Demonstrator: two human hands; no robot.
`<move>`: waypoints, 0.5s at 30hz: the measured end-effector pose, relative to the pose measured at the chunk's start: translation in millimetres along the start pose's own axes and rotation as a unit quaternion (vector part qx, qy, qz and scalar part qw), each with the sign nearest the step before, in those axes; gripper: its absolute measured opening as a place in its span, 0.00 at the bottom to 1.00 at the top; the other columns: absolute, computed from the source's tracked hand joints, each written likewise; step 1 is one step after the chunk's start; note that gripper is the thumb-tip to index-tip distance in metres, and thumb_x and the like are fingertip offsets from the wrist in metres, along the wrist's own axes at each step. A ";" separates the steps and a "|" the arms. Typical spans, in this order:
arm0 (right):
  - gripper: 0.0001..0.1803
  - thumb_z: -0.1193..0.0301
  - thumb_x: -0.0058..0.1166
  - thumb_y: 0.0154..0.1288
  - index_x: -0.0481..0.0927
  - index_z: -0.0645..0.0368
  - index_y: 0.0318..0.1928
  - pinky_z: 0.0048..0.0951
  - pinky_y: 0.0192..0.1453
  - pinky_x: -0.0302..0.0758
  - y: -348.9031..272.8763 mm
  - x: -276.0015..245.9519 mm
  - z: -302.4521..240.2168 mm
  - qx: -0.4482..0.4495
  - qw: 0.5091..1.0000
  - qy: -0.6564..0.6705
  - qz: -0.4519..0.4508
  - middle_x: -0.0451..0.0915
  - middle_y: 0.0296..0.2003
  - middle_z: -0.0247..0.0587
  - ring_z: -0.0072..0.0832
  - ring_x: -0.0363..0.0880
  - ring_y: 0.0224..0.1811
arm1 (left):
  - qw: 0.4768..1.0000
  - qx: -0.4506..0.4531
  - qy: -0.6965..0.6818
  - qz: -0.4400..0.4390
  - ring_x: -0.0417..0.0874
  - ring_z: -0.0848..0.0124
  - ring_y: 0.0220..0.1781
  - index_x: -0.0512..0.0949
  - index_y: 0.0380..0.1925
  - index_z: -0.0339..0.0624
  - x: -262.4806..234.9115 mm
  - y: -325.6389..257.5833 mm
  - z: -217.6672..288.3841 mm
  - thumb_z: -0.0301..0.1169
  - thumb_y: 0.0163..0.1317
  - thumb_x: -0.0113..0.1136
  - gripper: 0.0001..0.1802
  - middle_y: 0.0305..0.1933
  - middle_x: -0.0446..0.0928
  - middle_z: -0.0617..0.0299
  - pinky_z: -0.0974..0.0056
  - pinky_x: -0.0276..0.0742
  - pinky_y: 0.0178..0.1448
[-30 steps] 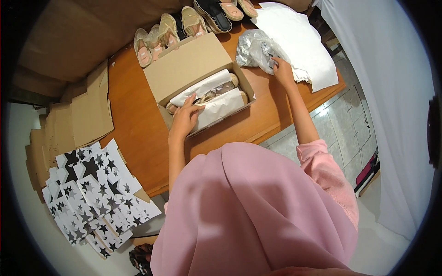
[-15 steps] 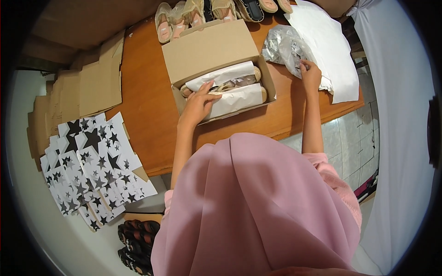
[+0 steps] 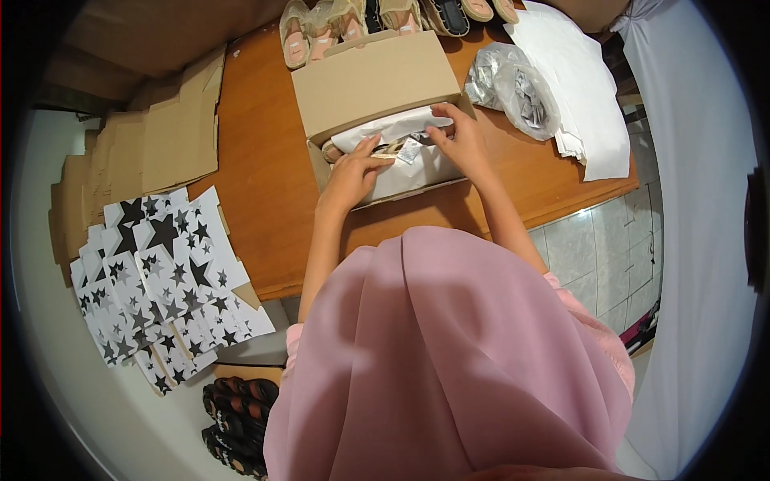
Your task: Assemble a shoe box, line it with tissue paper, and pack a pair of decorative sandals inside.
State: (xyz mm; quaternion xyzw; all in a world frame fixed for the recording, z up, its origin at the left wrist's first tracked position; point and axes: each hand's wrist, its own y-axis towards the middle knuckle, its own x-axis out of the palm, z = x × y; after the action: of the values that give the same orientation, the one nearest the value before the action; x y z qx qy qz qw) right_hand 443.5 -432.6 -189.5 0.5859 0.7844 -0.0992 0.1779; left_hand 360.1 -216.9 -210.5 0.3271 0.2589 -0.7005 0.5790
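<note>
An open brown cardboard shoebox (image 3: 365, 202) stands on the wooden table before me, its lid (image 3: 369, 84) raised at the far side. Inside lies a pair of shoes (image 3: 332, 151), mostly covered by white wrapping paper (image 3: 417, 176). A small silvery sachet (image 3: 410, 151) rests in the gap between the paper's folds. My left hand (image 3: 350, 178) is over the box's left part, its thumb and fingers apart against the paper. Over the right end, my right hand (image 3: 463, 146) touches the far paper fold with its fingers spread apart. My hands hide parts of the shoes.
A clear plastic bag of silvery sachets (image 3: 521, 92) sits right of the box, beside stacked white paper sheets (image 3: 589, 104). Several shoes (image 3: 353, 22) line the table's far edge. Flat cardboard pieces (image 3: 172, 144) and star-patterned sheets (image 3: 160, 280) lie left. Black footwear (image 3: 237, 417) stands lower left.
My right hand has moved left from the plastic bag to the box. A small sachet now shows between the paper folds, where my left hand stays.
</note>
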 end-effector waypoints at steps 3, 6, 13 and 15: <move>0.17 0.73 0.57 0.55 0.77 0.65 0.46 0.29 0.35 0.74 -2.2 -7.7 -13.3 -0.042 0.998 -0.047 0.031 0.81 0.37 0.47 0.31 0.79 0.28 | 1.000 0.006 0.002 0.010 0.65 0.56 0.67 0.83 0.42 0.52 -1.2 -2.2 -0.3 0.22 0.53 0.56 0.18 0.65 0.66 0.52 0.57 0.63 0.66; 0.14 0.74 0.56 0.55 0.79 0.63 0.44 0.30 0.37 0.75 -3.8 -20.2 -13.2 -0.043 0.998 -0.045 0.033 0.81 0.39 0.48 0.33 0.79 0.31 | 1.000 0.002 -0.007 -0.005 0.63 0.55 0.68 0.82 0.43 0.51 -3.8 -3.1 0.0 0.24 0.55 0.56 0.16 0.66 0.64 0.52 0.56 0.62 0.67; 0.10 0.77 0.52 0.55 0.82 0.62 0.38 0.31 0.40 0.75 -10.5 -17.9 -19.1 -0.082 0.993 -0.077 -0.032 0.81 0.38 0.46 0.36 0.79 0.36 | 0.999 -0.028 0.008 -0.040 0.60 0.56 0.70 0.82 0.43 0.50 -6.2 2.0 6.5 0.31 0.57 0.57 0.13 0.68 0.61 0.53 0.51 0.61 0.67; 0.10 0.78 0.52 0.55 0.81 0.62 0.38 0.31 0.40 0.75 -9.2 -14.7 -17.0 -0.107 0.991 -0.077 -0.019 0.81 0.37 0.45 0.37 0.79 0.37 | 0.999 -0.027 0.017 -0.039 0.60 0.56 0.70 0.82 0.43 0.51 -5.4 2.4 5.4 0.31 0.57 0.57 0.13 0.68 0.61 0.53 0.51 0.61 0.67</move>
State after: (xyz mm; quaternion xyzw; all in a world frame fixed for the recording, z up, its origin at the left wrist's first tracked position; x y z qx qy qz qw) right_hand 435.7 -442.2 -168.6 0.5389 0.7855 -0.0631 0.2976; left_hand 362.2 -217.9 -202.8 0.3122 0.3003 -0.7098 0.5554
